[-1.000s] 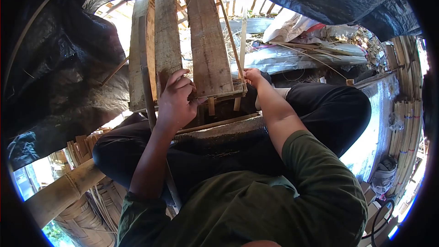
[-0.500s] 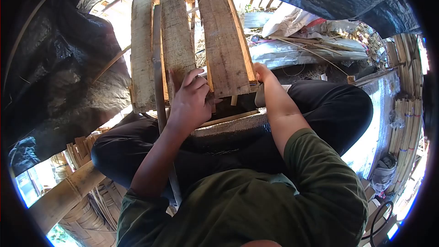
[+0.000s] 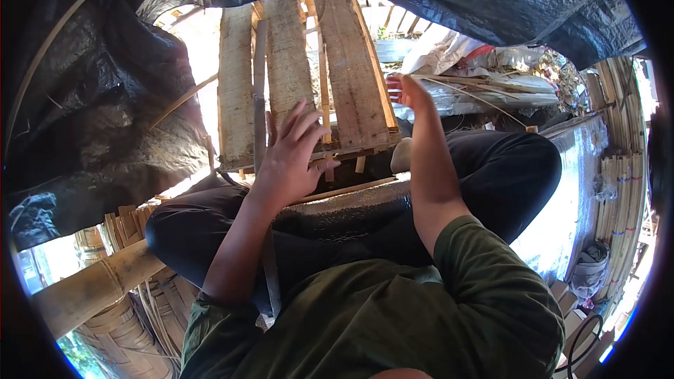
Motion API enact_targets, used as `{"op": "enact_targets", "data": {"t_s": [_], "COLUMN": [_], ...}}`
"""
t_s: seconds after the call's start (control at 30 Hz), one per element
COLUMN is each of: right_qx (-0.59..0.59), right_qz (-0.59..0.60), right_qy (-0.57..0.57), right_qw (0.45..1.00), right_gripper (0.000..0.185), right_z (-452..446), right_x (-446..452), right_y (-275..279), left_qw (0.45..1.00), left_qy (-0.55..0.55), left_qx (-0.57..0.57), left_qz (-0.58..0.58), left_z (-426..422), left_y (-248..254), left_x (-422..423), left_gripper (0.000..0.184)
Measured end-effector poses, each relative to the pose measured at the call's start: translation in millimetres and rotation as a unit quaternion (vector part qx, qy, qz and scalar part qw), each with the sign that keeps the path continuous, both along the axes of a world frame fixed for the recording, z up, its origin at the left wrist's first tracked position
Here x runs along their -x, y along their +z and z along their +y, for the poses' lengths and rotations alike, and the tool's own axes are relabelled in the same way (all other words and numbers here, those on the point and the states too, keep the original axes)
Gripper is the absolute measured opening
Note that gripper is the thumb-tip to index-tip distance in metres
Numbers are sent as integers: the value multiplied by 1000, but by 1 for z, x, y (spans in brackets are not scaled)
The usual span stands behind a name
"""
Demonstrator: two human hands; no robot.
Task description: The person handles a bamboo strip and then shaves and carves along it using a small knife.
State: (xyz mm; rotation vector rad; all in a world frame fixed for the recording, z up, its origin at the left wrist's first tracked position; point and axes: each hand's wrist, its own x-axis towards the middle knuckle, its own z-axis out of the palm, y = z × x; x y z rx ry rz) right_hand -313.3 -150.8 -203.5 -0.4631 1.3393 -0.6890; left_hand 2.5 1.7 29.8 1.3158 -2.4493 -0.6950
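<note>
In front of my crossed legs is a structure of rough wooden boards (image 3: 351, 63), several side by side with gaps between them. My left hand (image 3: 291, 158) is over the near end of the middle board, fingers spread with nothing in them. I cannot tell whether its fingertips touch the wood. My right hand (image 3: 411, 91) is raised beside the right board's edge, its fingers apart and holding nothing. A long, narrow, dark strip (image 3: 260, 91) lies along the left gap and runs down under my left forearm to my lap; its material is unclear.
Dark plastic sheeting (image 3: 105, 98) hangs at the left and overhead. A thick bamboo pole (image 3: 98, 288) and woven bamboo are at lower left. Bundled bamboo strips (image 3: 621, 189) stand at the right. Silvery sheets (image 3: 484, 102) and thin sticks lie beyond my right knee.
My right hand has come off the right board's lower edge and moved up, its fingers opening. My left hand's fingers have spread. The boards sit slightly lower and further right in view.
</note>
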Motion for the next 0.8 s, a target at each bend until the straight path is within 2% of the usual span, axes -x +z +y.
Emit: {"op": "enact_targets", "data": {"t_s": [0.07,0.13,0.2,0.23,0.27,0.33,0.37,0.47,0.53,0.63,0.73,0.77,0.8], "right_qx": [46,80,113,138,164,176,177,161,155,162,88,88,87], "right_qz": [18,76,117,120,124,148,173,213,270,262,259,268,268], "right_qy": [-5,-15,-15,-4,7,17,51,134,148,142,139,135,135], "right_qw": [999,994,987,983,979,973,968,954,939,941,952,950,950], "right_gripper": [42,42,43,43,44,47,50,63,70,74,68,59,59], "right_z": [-10,-13,-15,-14,-12,-1,5,8,14,19,13,14,16], "right_x": [2,6,4,6,5,-6,-13,-29,-39,-41,-36,-37,-33], "right_y": [49,98,135,148,160,181,190,182,171,160,155,151,144], "left_qw": [992,987,965,958,958,966,967,966,962,956,951,951,950], "left_qy": [61,105,189,195,198,204,194,183,181,182,169,174,180], "left_qx": [90,74,37,8,8,-89,-83,-77,-76,-67,-95,-108,-120], "left_qz": [-70,-93,-176,-209,-206,-134,-143,-166,-190,-220,-242,-233,-223], "left_z": [1,3,6,5,6,8,8,11,12,11,5,3,1], "left_y": [4,9,4,3,2,12,15,18,15,6,3,2,2], "left_x": [-10,-19,-33,-39,-43,-44,-43,-37,-35,-38,-46,-49,-51], "left_gripper": [50,57,65,70,70,71,73,72,69,66,68,68,67]}}
